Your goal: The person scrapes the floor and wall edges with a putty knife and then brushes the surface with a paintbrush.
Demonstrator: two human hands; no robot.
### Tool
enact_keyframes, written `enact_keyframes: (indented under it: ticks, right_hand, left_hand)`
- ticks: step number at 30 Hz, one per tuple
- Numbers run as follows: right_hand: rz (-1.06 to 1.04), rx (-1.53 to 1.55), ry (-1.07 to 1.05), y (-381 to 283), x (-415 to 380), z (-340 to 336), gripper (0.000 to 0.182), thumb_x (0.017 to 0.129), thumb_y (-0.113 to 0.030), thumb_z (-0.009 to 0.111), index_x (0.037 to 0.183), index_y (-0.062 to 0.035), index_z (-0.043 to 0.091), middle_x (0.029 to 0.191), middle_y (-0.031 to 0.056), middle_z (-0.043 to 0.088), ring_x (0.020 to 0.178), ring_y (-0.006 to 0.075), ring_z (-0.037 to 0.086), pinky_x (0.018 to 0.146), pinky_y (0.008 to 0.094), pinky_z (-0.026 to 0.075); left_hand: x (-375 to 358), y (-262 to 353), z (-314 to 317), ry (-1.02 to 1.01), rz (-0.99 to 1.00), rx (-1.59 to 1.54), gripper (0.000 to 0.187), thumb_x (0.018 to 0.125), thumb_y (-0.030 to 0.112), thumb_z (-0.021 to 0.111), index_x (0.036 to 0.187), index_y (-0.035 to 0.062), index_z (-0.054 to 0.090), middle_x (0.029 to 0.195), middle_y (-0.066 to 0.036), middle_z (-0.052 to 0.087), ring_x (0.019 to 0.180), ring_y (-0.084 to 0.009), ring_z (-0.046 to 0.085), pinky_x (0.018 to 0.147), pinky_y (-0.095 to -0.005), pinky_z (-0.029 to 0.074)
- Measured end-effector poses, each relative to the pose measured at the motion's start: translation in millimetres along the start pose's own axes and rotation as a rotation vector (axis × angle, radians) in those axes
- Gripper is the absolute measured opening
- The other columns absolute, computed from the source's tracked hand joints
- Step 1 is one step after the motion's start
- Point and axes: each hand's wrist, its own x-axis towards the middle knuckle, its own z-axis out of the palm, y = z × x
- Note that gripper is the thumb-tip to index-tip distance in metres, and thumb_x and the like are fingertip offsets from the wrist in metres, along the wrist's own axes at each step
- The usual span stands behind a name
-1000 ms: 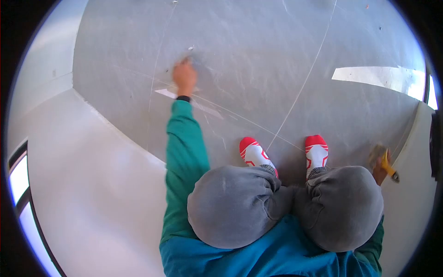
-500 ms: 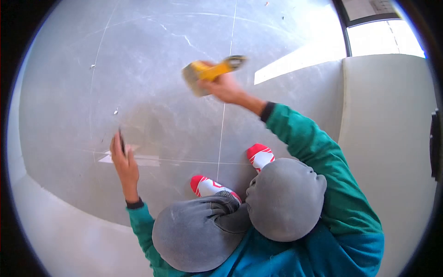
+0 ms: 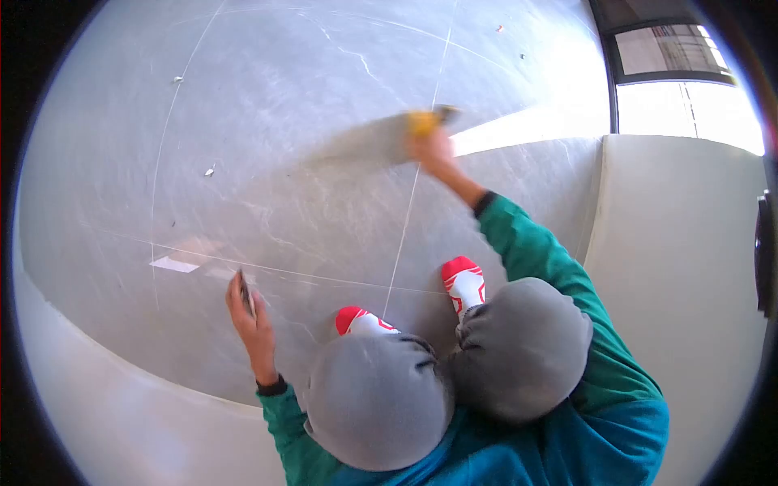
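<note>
A yellow tool (image 3: 423, 124) with a dark handle end is in my right hand (image 3: 435, 151), at the upper middle of the view over the grey tiled floor (image 3: 324, 211). Motion blurs the tool and the fingers around it. At the lower left, my left hand (image 3: 253, 328) grips a small, thin dark object (image 3: 246, 292) that points upward. A pale patch (image 3: 174, 264) lies on the floor left of that hand.
Small bits lie on the floor, one white scrap (image 3: 210, 172) among them. My feet in red and white socks (image 3: 465, 283) are below the tool. A pale wall (image 3: 681, 235) and a window (image 3: 673, 105) stand at the right.
My right hand has moved to the right with the yellow tool. My left hand sits a little further right and lower. The view has shifted slightly.
</note>
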Motion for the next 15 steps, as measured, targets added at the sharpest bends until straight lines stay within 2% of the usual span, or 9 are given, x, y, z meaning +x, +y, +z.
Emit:
enact_keyframes:
  ticks: [2,4,5,6,7,11,13,14,15]
  right_hand:
    - [-0.259,0.110,-0.202,-87,-20,23,0.034,0.076,-0.035,0.060,0.086,-0.0028,0.061,0.079,0.0164,0.064,0.079,0.0332,0.063,0.068,0.0439,0.049]
    - [-0.332,0.145,-0.248,-122,-29,10,0.032,0.081,-0.028,0.060,0.102,-0.0031,0.057,0.087,0.0144,0.062,0.081,0.0291,0.061,0.071,0.0384,0.048]
    - [-0.429,0.253,-0.172,-120,-30,-8,0.031,0.081,-0.029,0.060,0.098,-0.0034,0.058,0.084,0.0137,0.062,0.079,0.0283,0.061,0.071,0.0390,0.048]
    - [-0.521,0.360,-0.096,-106,-27,-32,0.031,0.081,-0.031,0.060,0.095,-0.0037,0.059,0.082,0.0129,0.063,0.077,0.0275,0.061,0.071,0.0397,0.048]
    - [-0.556,0.280,-0.045,-80,-12,-56,0.029,0.083,-0.029,0.060,0.097,-0.0037,0.058,0.081,0.0095,0.061,0.075,0.0219,0.059,0.070,0.0363,0.048]
    - [-0.236,0.228,0.176,66,37,-197,0.032,0.086,-0.029,0.060,0.096,0.0007,0.059,0.081,0.0040,0.062,0.071,0.0148,0.060,0.063,0.0284,0.050]
    - [0.168,0.147,0.254,121,33,-264,0.026,0.083,-0.020,0.058,0.101,-0.0017,0.057,0.099,0.0103,0.057,0.094,0.0158,0.055,0.080,0.0281,0.046]
    - [-0.059,-0.335,0.234,163,34,-293,0.027,0.085,-0.022,0.055,0.104,-0.0035,0.057,0.103,0.0114,0.057,0.098,0.0171,0.055,0.084,0.0304,0.046]
    - [-0.078,-0.345,0.217,158,49,-293,0.027,0.085,-0.022,0.055,0.104,-0.0035,0.057,0.103,0.0114,0.057,0.098,0.0171,0.055,0.084,0.0304,0.046]
  left_hand:
    - [22,32,12,-0.005,0.083,-0.083,0.040,0.090,0.014,0.049,0.128,0.0001,0.043,0.129,-0.018,0.042,0.119,-0.0311,0.042,0.100,-0.0375,0.033]
    - [31,53,19,-0.146,0.331,0.009,0.041,0.086,0.010,0.053,0.126,0.0020,0.045,0.128,-0.017,0.044,0.118,-0.0320,0.043,0.098,-0.0378,0.035]
    - [30,54,20,-0.156,0.342,-0.010,0.041,0.086,0.010,0.053,0.126,0.0020,0.045,0.128,-0.017,0.044,0.118,-0.0320,0.043,0.098,-0.0378,0.035]
    - [28,55,21,-0.190,0.372,-0.003,0.042,0.085,0.008,0.054,0.126,0.0026,0.046,0.127,-0.017,0.045,0.117,-0.0323,0.044,0.098,-0.0380,0.035]
    - [24,55,21,-0.229,0.401,0.005,0.043,0.083,0.007,0.055,0.125,0.0032,0.047,0.127,-0.017,0.046,0.116,-0.0326,0.045,0.097,-0.0382,0.036]
    - [13,26,5,-0.284,0.335,-0.025,0.043,0.083,0.006,0.055,0.125,0.0031,0.047,0.126,-0.017,0.047,0.115,-0.0329,0.045,0.097,-0.0384,0.036]
    - [11,3,2,-0.276,0.230,0.077,0.043,0.083,0.006,0.056,0.124,0.0027,0.047,0.125,-0.017,0.048,0.115,-0.0335,0.046,0.097,-0.0387,0.036]
    - [12,-2,0,-0.262,0.215,0.063,0.043,0.083,0.006,0.056,0.124,0.0027,0.047,0.125,-0.017,0.048,0.115,-0.0335,0.046,0.097,-0.0387,0.036]
    - [14,-4,-6,-0.249,0.204,0.117,0.043,0.082,0.006,0.057,0.124,0.0027,0.047,0.125,-0.017,0.047,0.116,-0.0335,0.046,0.098,-0.0388,0.036]
